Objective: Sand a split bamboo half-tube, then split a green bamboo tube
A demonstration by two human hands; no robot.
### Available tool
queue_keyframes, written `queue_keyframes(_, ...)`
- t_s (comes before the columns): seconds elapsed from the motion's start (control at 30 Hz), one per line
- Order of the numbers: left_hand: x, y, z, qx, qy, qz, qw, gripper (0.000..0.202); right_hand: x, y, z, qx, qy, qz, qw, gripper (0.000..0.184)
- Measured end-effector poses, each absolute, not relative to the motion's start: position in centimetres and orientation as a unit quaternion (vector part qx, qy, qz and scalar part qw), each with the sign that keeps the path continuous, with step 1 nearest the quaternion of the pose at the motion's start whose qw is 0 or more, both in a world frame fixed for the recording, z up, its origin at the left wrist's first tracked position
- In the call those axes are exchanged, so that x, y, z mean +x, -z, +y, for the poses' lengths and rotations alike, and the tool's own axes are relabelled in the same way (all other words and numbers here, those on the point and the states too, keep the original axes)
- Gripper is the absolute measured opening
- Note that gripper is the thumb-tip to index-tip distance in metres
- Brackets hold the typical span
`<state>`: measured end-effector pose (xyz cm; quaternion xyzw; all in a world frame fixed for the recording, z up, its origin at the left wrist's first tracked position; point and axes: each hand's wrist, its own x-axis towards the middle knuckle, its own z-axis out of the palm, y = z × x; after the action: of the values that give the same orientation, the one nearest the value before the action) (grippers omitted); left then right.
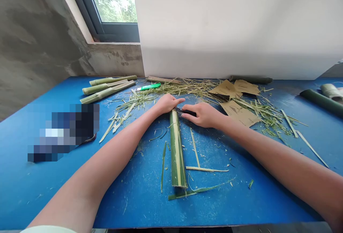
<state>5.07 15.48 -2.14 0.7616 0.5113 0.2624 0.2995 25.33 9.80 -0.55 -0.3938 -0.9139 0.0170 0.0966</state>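
A green bamboo piece [177,154] lies lengthwise before me on the blue table, with a pale stripe where the skin is pared away. My left hand [167,104] is wrapped over its far end, thumb stretched to the right. From the right, my right hand [202,114] grips a knife [189,112] with a black handle, its blade against the bamboo's far end. Where exactly the blade meets the bamboo is partly hidden by my fingers. Bamboo strips [207,169] and curled shavings lie around the piece.
Split bamboo lengths [107,92] and a green utility knife [150,87] lie at the back left. Brown paper pieces [238,113] and heaped shavings [187,87] spread along the back. Dark bamboo [323,101] lies at right, a blurred-out object [64,133] at left.
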Motion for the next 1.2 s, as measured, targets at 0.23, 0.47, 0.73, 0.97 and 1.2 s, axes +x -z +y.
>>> queue_keyframes(0.23, 4.9, 2.2, 15.3, 0.757, -0.273, 0.508, 0.309, 0.068, 25.8, 0.1, 9.1, -0.345, -0.077, -0.932, 0.081, 0.038)
queue_keyframes(0.47, 4.9, 2.4, 15.5, 0.748, -0.295, 0.504, 0.314, 0.068, 25.4, -0.1, 8.1, -0.377, -0.04, -0.922, 0.081, 0.037)
queue_keyframes(0.73, 4.6, 1.9, 15.1, 0.761, -0.28, 0.486, 0.327, 0.067, 25.5, 0.4, 8.3, -0.411, 0.006, -0.907, 0.095, 0.04)
queue_keyframes(0.97, 4.2, 1.7, 14.6, 0.796, -0.246, 0.467, 0.297, 0.048, 25.1, 0.2, 7.9, -0.38, -0.005, -0.921, 0.086, 0.039)
queue_keyframes(1.2, 4.7, 1.6, 14.3, 0.783, -0.245, 0.5, 0.277, 0.046, 25.4, -0.2, 7.8, -0.346, -0.04, -0.934, 0.085, 0.035)
